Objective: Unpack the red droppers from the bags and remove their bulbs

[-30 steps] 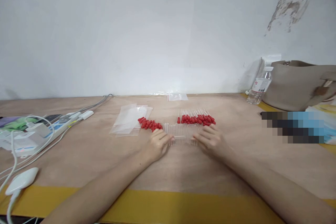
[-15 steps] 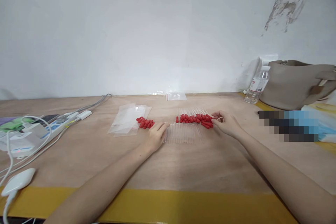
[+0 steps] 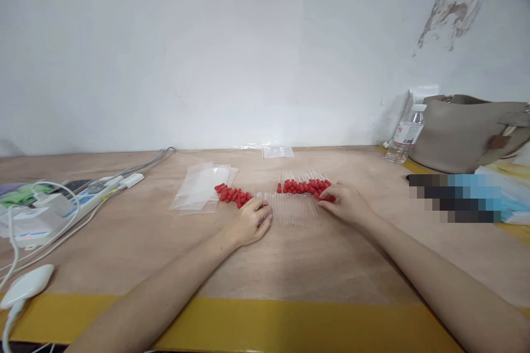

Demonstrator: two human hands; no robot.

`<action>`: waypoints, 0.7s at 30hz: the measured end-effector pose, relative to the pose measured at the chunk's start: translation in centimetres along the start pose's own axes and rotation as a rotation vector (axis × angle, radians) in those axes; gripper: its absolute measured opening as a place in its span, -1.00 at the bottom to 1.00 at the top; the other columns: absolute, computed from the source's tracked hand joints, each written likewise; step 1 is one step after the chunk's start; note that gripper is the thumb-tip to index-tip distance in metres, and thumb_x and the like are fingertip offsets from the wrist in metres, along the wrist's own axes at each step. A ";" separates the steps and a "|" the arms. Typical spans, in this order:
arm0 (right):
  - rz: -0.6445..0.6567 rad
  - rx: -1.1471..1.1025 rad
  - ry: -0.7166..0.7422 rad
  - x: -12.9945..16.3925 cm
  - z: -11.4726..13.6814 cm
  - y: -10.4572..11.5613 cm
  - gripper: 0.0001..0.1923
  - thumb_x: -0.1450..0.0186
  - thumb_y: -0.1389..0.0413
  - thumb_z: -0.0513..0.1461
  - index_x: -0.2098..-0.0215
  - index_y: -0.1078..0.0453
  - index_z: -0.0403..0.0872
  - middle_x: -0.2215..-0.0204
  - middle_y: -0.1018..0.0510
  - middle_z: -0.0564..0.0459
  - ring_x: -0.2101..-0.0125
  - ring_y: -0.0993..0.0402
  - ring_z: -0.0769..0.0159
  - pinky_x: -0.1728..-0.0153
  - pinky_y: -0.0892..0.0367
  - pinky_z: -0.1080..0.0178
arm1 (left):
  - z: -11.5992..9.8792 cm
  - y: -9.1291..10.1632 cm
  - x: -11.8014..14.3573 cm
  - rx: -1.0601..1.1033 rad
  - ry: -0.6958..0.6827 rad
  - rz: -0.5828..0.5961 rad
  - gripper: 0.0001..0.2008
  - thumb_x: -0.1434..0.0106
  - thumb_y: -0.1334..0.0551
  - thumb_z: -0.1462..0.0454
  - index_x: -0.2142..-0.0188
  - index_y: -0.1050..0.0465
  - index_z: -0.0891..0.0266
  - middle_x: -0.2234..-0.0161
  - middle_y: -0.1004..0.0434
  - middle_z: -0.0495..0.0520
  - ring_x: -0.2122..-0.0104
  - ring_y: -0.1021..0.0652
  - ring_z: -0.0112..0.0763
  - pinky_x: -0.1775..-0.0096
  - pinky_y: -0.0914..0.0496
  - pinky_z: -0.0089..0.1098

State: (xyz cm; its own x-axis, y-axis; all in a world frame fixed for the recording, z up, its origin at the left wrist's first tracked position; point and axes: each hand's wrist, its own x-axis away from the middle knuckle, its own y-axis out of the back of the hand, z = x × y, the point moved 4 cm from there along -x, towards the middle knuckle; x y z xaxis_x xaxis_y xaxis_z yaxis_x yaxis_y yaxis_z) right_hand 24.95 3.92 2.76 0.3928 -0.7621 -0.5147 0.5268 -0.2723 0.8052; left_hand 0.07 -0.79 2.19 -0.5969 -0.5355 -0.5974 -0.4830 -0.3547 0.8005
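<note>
A row of clear glass tubes [image 3: 292,210] lies flat, side by side, on the wooden table. Just behind it, red-capped droppers [image 3: 304,186] lie in a second row, caps toward the viewer, while loose red rubber caps [image 3: 232,194] sit heaped at the tubes' left end.

Both bare forearms reach in from bottom edge, converging toward frame centre. Left hand [image 3: 252,220] palm down, fingers curled loosely. Right hand [image 3: 346,203] palm down, fingers bent, fingertips pointing left.
</note>
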 end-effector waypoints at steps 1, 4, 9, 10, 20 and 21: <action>-0.002 0.043 0.030 0.0 0.2 -0.2 -0.89 -0.11 -0.10 -0.18 0.48 -0.43 -0.04 0.45 -0.51 0.06 0.38 -0.35 0.29 0.30 -0.20 0.24 | 0.0 0.0 0.0 0.001 0.003 0.007 -0.82 -0.19 -0.05 0.33 0.26 -0.39 0.29 0.26 -0.37 0.15 0.27 -0.40 -0.34 0.22 -0.35 -0.33; -0.017 0.114 0.048 0.0 0.2 -0.4 -0.87 -0.11 -0.12 -0.16 0.51 -0.44 -0.03 0.43 -0.49 0.03 0.37 -0.33 0.27 0.28 -0.18 0.21 | 0.0 -0.1 0.0 0.017 0.007 0.024 -0.81 -0.20 -0.05 0.31 0.23 -0.38 0.28 0.25 -0.36 0.16 0.26 -0.39 -0.33 0.21 -0.35 -0.31; -0.120 0.037 -0.099 -0.2 -0.5 0.1 -0.80 -0.16 -0.05 -0.14 0.50 -0.45 -0.03 0.51 -0.45 0.04 0.41 -0.33 0.31 0.35 -0.18 0.29 | -0.2 0.3 0.1 0.050 0.018 -0.017 -0.78 -0.18 -0.10 0.27 0.20 -0.38 0.30 0.23 -0.36 0.17 0.25 -0.37 -0.31 0.19 -0.33 -0.27; -0.125 0.029 -0.135 -0.4 -0.7 0.2 -0.79 -0.17 -0.03 -0.15 0.50 -0.46 -0.03 0.52 -0.45 0.05 0.42 -0.33 0.32 0.37 -0.18 0.30 | -0.2 0.5 0.2 0.046 0.023 -0.030 -0.78 -0.18 -0.11 0.26 0.20 -0.39 0.29 0.24 -0.37 0.16 0.26 -0.37 -0.31 0.19 -0.33 -0.27; 0.055 0.309 -0.423 -4.2 -0.4 -0.7 -0.63 -0.14 0.04 0.01 0.52 -0.50 -0.01 0.53 -0.52 -0.02 0.44 -0.40 0.23 0.47 -0.09 0.28 | 0.3 1.8 0.6 -0.075 0.054 -0.083 -0.81 -0.16 -0.14 0.27 0.25 -0.43 0.26 0.25 -0.39 0.12 0.27 -0.37 -0.33 0.19 -0.31 -0.27; 0.074 0.320 -0.449 -4.5 -0.2 -0.9 -0.63 -0.13 0.03 0.01 0.54 -0.50 -0.02 0.54 -0.52 -0.03 0.44 -0.40 0.22 0.47 -0.09 0.27 | 0.4 1.8 0.6 -0.079 0.053 -0.090 -0.81 -0.15 -0.14 0.27 0.24 -0.43 0.25 0.25 -0.39 0.12 0.27 -0.37 -0.33 0.19 -0.31 -0.27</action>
State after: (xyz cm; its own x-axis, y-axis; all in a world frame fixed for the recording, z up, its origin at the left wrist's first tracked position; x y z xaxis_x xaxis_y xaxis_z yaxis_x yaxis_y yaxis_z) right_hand 22.91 7.69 4.29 0.0235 -0.9424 -0.3337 0.2274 -0.3200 0.9197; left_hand -1.37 -1.45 3.28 -0.5174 -0.5379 -0.6656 -0.4801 -0.4613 0.7461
